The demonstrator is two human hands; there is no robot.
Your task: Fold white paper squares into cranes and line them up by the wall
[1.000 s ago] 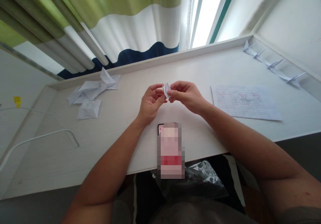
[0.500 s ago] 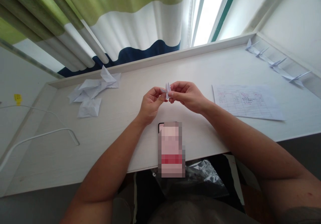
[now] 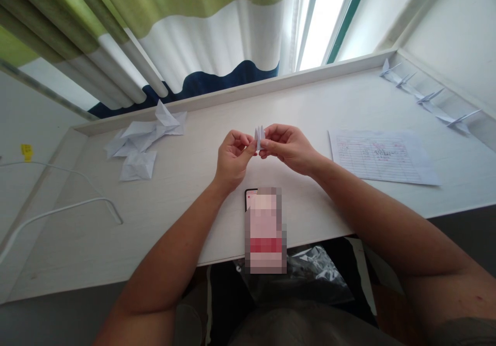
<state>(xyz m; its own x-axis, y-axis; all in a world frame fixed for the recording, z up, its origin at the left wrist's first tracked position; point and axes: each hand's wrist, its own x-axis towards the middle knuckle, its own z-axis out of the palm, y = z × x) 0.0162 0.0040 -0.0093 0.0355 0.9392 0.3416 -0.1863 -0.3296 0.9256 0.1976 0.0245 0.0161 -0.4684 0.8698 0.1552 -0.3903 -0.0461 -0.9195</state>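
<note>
A small folded white paper piece (image 3: 259,136) is held upright above the middle of the white desk (image 3: 186,181). My left hand (image 3: 232,157) pinches its left side with thumb and fingers closed. My right hand (image 3: 289,147) pinches its right side, fingers curled. The two hands nearly touch around the paper. A phone (image 3: 265,230) lies on the desk's near edge just below my hands.
A pile of folded and crumpled white paper (image 3: 141,142) lies at the back left. A lined printed sheet (image 3: 382,157) lies to the right. Several finished paper cranes (image 3: 426,98) stand along the right ledge. A white cable (image 3: 62,209) runs on the left. Curtains hang behind.
The hands stay in place; the fingers shifted slightly on the paper, which now stands a bit more upright between them.
</note>
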